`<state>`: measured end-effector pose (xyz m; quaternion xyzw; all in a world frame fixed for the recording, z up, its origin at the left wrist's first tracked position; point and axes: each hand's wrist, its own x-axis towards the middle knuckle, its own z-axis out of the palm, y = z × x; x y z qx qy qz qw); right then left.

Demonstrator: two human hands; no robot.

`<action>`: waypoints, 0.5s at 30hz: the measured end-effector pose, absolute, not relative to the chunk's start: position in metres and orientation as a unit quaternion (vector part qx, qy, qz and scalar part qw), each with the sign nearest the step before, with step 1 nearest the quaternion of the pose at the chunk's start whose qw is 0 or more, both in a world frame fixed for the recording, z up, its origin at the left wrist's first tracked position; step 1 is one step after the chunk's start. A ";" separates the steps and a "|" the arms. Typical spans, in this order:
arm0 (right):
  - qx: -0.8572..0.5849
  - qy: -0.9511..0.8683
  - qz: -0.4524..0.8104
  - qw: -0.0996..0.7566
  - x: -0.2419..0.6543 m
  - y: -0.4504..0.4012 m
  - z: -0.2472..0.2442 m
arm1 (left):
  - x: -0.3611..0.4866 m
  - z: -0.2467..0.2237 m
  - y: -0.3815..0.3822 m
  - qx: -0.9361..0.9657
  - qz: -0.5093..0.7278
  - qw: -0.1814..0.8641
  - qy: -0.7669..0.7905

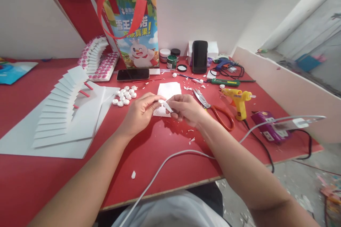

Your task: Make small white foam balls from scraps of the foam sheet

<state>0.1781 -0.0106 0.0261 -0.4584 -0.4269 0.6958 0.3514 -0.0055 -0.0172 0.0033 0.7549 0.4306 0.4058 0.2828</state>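
Note:
My left hand [141, 111] is closed, pinching a small white piece [161, 102] between thumb and fingertips. Facing it, my right hand [188, 108] grips a narrow white strip [167, 107], its near end touching or almost touching that piece. What the two are made of is too small to make out. Beneath the fingertips lies a white sheet [169, 88], partly covered by the hands. Several small round white rolled pieces [125, 95] are clustered left of my left hand. Pliers-like shears [223, 117] with orange handles rest right of my right hand.
At left, a fanned white stepped model [60, 103] stands on white boards [80, 149]. Behind are a printed bag [138, 53], a phone [133, 74] and paint jars [172, 62]. A yellow glue gun [241, 103] and purple power strip [270, 126] sit right; a white cable [170, 156] crosses the front.

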 end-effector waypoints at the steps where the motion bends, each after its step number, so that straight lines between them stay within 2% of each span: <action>1: -0.472 -0.454 0.666 0.357 0.176 -0.011 0.025 | -0.005 0.003 -0.017 0.755 0.402 0.281 0.435; 15: -0.451 -0.472 0.682 0.330 0.179 -0.011 0.025 | -0.004 0.002 -0.018 0.739 0.401 0.301 0.450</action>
